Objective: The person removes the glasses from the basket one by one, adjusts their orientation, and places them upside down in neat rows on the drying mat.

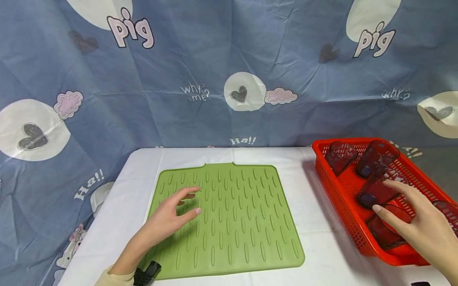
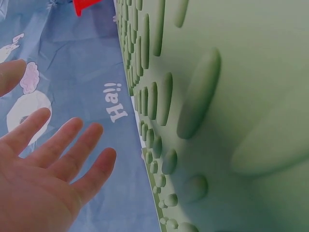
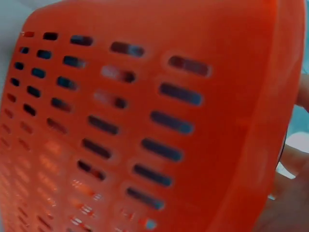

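Observation:
My left hand (image 1: 168, 216) hovers above the left part of a green ridged mat (image 1: 232, 222), holding nothing. In the left wrist view its fingers (image 2: 79, 157) are spread and apart from the mat. At the right, a red plastic basket (image 1: 348, 222) holds several dark, see-through glasses. Over its near end is my right hand (image 1: 424, 222), thumb and fingers apart, nearest to the front glass (image 1: 384, 234). Another glass (image 1: 379, 186) leans just beyond the fingertips. The right wrist view is mostly filled by the basket's slotted wall, hiding most of that hand.
A white cloth (image 1: 304, 190) covers the table under the mat and basket. Behind it hangs a blue printed curtain (image 1: 214, 59). Two more glasses, one at the far left corner (image 1: 340, 157) and one beside it (image 1: 377, 157), stand in the basket.

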The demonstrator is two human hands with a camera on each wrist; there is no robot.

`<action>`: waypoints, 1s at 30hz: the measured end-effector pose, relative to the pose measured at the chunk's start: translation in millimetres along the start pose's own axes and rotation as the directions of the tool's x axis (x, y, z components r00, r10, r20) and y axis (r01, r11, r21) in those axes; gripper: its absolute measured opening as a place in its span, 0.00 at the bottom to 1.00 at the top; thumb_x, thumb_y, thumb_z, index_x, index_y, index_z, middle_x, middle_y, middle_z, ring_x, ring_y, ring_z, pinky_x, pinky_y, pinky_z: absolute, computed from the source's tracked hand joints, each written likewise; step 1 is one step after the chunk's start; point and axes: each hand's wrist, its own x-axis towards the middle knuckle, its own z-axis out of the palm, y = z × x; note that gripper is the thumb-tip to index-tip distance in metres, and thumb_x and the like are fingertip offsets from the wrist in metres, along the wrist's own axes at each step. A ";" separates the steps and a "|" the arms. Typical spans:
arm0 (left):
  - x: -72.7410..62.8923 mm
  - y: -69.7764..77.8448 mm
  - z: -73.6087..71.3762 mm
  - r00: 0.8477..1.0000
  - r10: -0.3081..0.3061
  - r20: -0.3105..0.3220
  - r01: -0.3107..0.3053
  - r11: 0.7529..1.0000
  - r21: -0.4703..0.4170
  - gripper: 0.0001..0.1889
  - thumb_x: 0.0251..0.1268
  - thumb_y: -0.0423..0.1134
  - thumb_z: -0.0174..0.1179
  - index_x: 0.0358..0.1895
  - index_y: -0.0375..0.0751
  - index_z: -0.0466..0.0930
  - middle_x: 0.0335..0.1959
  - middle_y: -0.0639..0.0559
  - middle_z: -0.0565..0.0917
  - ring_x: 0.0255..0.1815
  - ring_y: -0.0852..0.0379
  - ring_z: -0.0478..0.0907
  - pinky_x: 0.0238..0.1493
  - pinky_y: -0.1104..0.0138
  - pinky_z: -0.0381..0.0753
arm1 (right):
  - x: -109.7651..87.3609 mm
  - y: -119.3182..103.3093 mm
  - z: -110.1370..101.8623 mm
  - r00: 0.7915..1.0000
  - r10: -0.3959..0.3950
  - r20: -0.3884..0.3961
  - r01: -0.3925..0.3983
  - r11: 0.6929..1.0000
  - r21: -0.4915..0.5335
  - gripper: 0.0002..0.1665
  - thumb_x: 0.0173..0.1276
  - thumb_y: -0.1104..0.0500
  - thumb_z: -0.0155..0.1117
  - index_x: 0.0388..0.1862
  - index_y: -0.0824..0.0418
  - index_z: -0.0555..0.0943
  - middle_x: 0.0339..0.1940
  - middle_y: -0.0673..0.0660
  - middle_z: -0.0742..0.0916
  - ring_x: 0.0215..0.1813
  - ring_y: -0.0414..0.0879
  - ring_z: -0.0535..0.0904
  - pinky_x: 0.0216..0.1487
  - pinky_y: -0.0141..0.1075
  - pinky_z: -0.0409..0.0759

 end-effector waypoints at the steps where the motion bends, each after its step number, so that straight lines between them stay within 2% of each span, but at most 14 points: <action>1: -0.3 0.2 0.0 1.000 -0.003 0.000 0.003 1.000 -0.002 0.30 0.64 0.54 0.65 0.69 0.61 0.68 0.65 0.54 0.74 0.63 0.48 0.72 0.58 0.43 0.74 | -1.1 3.2 0.1 1.000 0.016 0.006 -0.016 1.000 0.004 0.43 0.60 0.53 0.75 0.73 0.54 0.68 0.63 0.69 0.74 0.69 0.58 0.62 0.74 0.49 0.55; 2: -0.6 0.2 0.1 1.000 -0.004 -0.001 0.004 1.000 -0.003 0.30 0.64 0.54 0.65 0.69 0.61 0.68 0.65 0.55 0.74 0.63 0.48 0.72 0.58 0.43 0.74 | -2.0 6.4 0.1 0.999 0.030 0.015 -0.030 0.999 0.011 0.43 0.60 0.52 0.75 0.73 0.53 0.67 0.63 0.69 0.74 0.70 0.54 0.61 0.74 0.49 0.53; 3: -0.8 0.3 0.2 1.000 -0.005 -0.002 0.005 1.000 -0.003 0.30 0.64 0.54 0.65 0.68 0.61 0.69 0.65 0.55 0.74 0.63 0.49 0.72 0.58 0.43 0.74 | -2.7 9.7 0.2 0.999 0.039 0.021 -0.039 0.999 0.016 0.44 0.60 0.52 0.76 0.73 0.52 0.67 0.63 0.69 0.74 0.70 0.50 0.61 0.74 0.39 0.53; 4: -0.9 0.1 0.2 1.000 -0.004 -0.002 0.004 1.000 -0.002 0.30 0.64 0.54 0.65 0.68 0.61 0.69 0.65 0.55 0.74 0.63 0.49 0.72 0.58 0.44 0.74 | -3.3 12.2 0.0 0.998 0.053 0.037 -0.054 0.998 0.023 0.44 0.60 0.52 0.76 0.73 0.52 0.67 0.63 0.69 0.74 0.70 0.50 0.61 0.73 0.39 0.53; 6: -0.7 -0.4 0.2 1.000 -0.002 0.000 0.002 1.000 -0.003 0.29 0.64 0.53 0.65 0.68 0.62 0.69 0.65 0.56 0.74 0.63 0.50 0.72 0.59 0.44 0.74 | -3.3 18.0 -0.5 0.994 0.079 0.077 -0.081 0.996 0.034 0.46 0.59 0.50 0.76 0.74 0.51 0.66 0.63 0.69 0.73 0.67 0.52 0.62 0.62 0.24 0.57; 7: -0.5 -0.5 0.3 1.000 0.000 0.000 0.000 1.000 -0.004 0.29 0.64 0.53 0.65 0.68 0.62 0.69 0.65 0.55 0.74 0.63 0.50 0.72 0.59 0.45 0.73 | -2.6 20.5 -0.8 0.990 0.093 0.106 -0.098 0.994 0.040 0.47 0.59 0.50 0.76 0.75 0.52 0.65 0.64 0.70 0.72 0.66 0.55 0.63 0.61 0.26 0.59; 10: 0.1 -1.1 0.3 1.000 0.002 0.000 -0.002 1.000 -0.004 0.29 0.64 0.53 0.65 0.68 0.62 0.69 0.65 0.55 0.74 0.63 0.51 0.72 0.60 0.45 0.73 | 0.0 27.4 -1.0 0.963 0.154 0.223 -0.171 0.984 0.059 0.51 0.62 0.48 0.73 0.77 0.58 0.58 0.65 0.75 0.68 0.61 0.71 0.62 0.56 0.52 0.69; 11: 0.3 -1.5 0.4 1.000 0.006 0.000 -0.006 1.000 -0.004 0.29 0.64 0.52 0.65 0.68 0.61 0.68 0.65 0.54 0.74 0.63 0.50 0.72 0.60 0.44 0.73 | 0.9 30.2 -0.8 0.953 0.163 0.254 -0.186 0.980 0.069 0.52 0.63 0.48 0.72 0.78 0.60 0.56 0.66 0.76 0.67 0.60 0.72 0.62 0.50 0.56 0.70; 13: 0.5 -2.1 0.6 1.000 0.013 0.000 -0.013 1.000 -0.003 0.29 0.64 0.52 0.66 0.68 0.60 0.69 0.65 0.54 0.74 0.63 0.49 0.72 0.60 0.44 0.73 | 1.7 37.4 0.7 0.940 0.164 0.299 -0.200 0.976 0.091 0.52 0.65 0.49 0.71 0.78 0.63 0.54 0.66 0.76 0.66 0.62 0.60 0.66 0.48 0.58 0.73; 16: 0.6 -3.0 1.2 1.000 0.021 0.003 -0.021 1.000 -0.001 0.30 0.64 0.51 0.66 0.69 0.58 0.69 0.65 0.53 0.74 0.63 0.48 0.72 0.60 0.44 0.73 | 1.2 48.3 2.9 0.935 0.121 0.332 -0.171 0.977 0.127 0.50 0.65 0.52 0.71 0.78 0.62 0.54 0.64 0.66 0.70 0.56 0.31 0.68 0.42 0.34 0.78; 18: 0.5 -3.0 1.6 1.000 0.017 0.005 -0.017 1.000 0.000 0.29 0.64 0.51 0.66 0.68 0.59 0.69 0.65 0.53 0.74 0.63 0.49 0.72 0.60 0.45 0.73 | 0.7 54.6 3.9 0.937 0.064 0.344 -0.127 0.978 0.163 0.48 0.65 0.56 0.71 0.77 0.61 0.56 0.63 0.54 0.71 0.48 0.19 0.64 0.35 0.21 0.73; 22: 0.7 -3.2 1.8 1.000 0.006 0.007 -0.006 1.000 0.008 0.29 0.64 0.52 0.66 0.68 0.60 0.70 0.65 0.52 0.75 0.63 0.50 0.72 0.61 0.45 0.73 | 0.3 60.4 3.9 0.928 -0.043 0.369 -0.053 0.967 0.248 0.45 0.65 0.64 0.70 0.77 0.58 0.58 0.60 0.34 0.71 0.52 0.19 0.69 0.39 0.22 0.76; 26: 0.7 -3.6 1.8 1.000 0.011 0.007 -0.012 1.000 0.021 0.28 0.64 0.52 0.65 0.68 0.59 0.70 0.64 0.52 0.75 0.63 0.49 0.73 0.61 0.45 0.73 | -0.7 63.3 2.9 0.915 -0.113 0.388 -0.018 0.948 0.319 0.46 0.64 0.70 0.68 0.77 0.57 0.57 0.63 0.33 0.71 0.55 0.21 0.71 0.42 0.22 0.78; 30: 0.7 -4.7 2.7 1.000 0.024 0.006 -0.024 0.999 0.031 0.28 0.65 0.52 0.65 0.68 0.57 0.71 0.64 0.52 0.76 0.62 0.48 0.73 0.61 0.45 0.73 | -2.9 66.7 3.5 0.899 -0.142 0.414 -0.030 0.924 0.381 0.47 0.63 0.73 0.66 0.77 0.56 0.57 0.64 0.35 0.72 0.56 0.24 0.73 0.42 0.27 0.81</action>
